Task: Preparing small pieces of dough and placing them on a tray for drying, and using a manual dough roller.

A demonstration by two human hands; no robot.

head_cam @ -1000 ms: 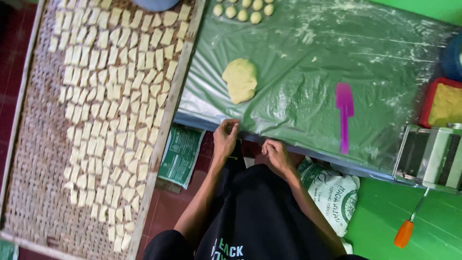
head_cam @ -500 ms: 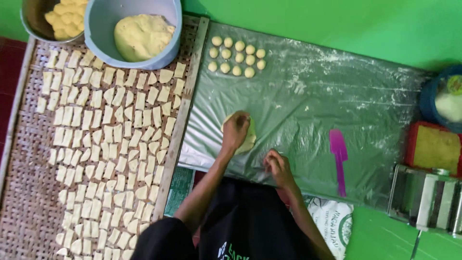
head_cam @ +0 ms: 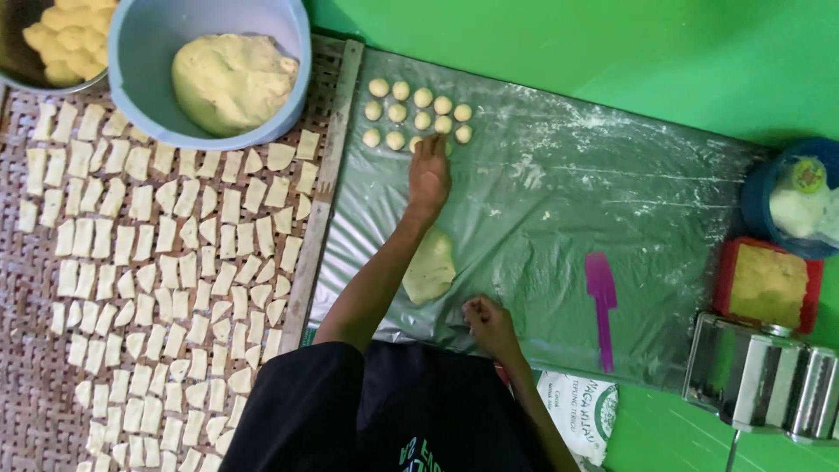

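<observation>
Head view | left hand (head_cam: 429,177) moved from dough slab (head_cam: 429,267) to dough balls (head_cam: 416,112), grip apart | right hand (head_cam: 489,322) grip unclear

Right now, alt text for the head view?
The left hand reaches to small pale round dough balls on a floured clear plastic sheet; the right hand rests near a flat yellow dough piece. A woven tray of cut dough squares lies alongside.

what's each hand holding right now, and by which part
Left hand reaches to the dough balls, fingertips at the nearest; no clear grip. Right hand is curled on the plastic sheet; contents cannot be told.
</observation>
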